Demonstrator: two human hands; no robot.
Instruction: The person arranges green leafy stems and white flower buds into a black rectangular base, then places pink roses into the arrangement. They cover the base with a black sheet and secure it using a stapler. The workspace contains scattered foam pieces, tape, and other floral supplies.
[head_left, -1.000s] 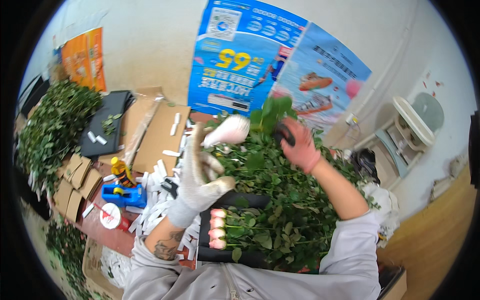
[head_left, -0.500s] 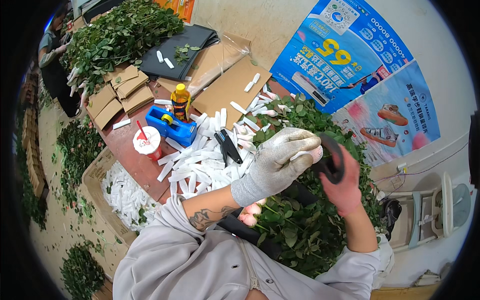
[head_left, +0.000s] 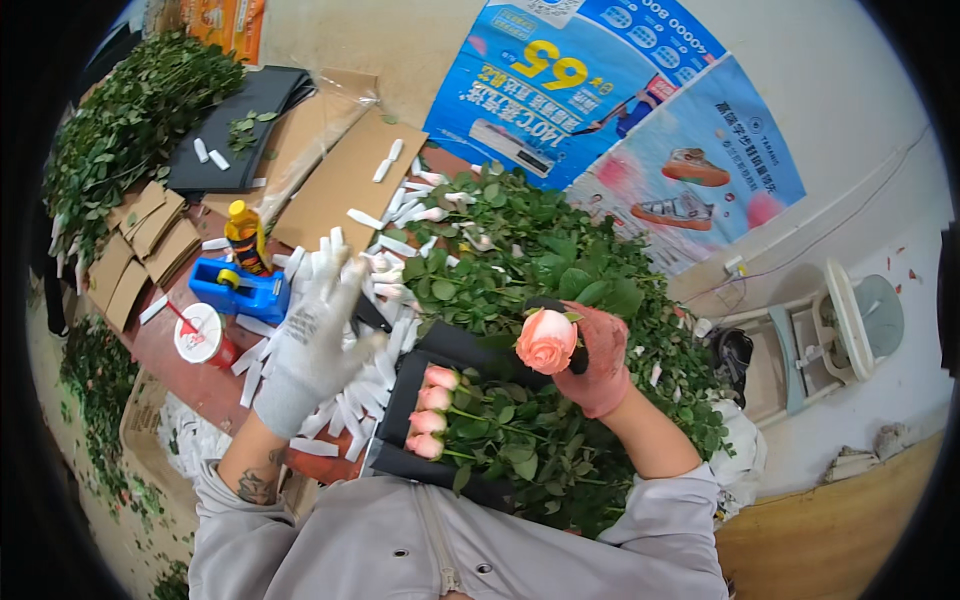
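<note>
The right hand (head_left: 597, 362), in a reddish glove, pinches a pink rose (head_left: 548, 341) just below its bloom, with fingers and thumb closed in from the right side. The flower head faces up toward the viewer, so its long axis is strongly foreshortened; the stem drops out of sight behind bloom and glove, and its exact direction cannot be told. The bloom lies to the left of the gripping hand, on the side facing the left hand (head_left: 315, 340), yet that hand is well apart from it. In its pale, soiled glove, the left hand has its fingers spread and holds nothing visible, over a litter of white strips (head_left: 314, 447) and beside a black stapler (head_left: 372, 314). Between the two hands, nearer the person's body, four cut roses (head_left: 430, 410) lie in a row in a black-lined box (head_left: 392, 457), heads to the left, leafy stems running to the right. The held rose is above and to the right of that row, apart from it, with its head not aligned with theirs. Beyond the box spreads a heap of rose foliage (head_left: 530, 225); a blue tape dispenser (head_left: 240, 290) stands to the left of the left hand.
</note>
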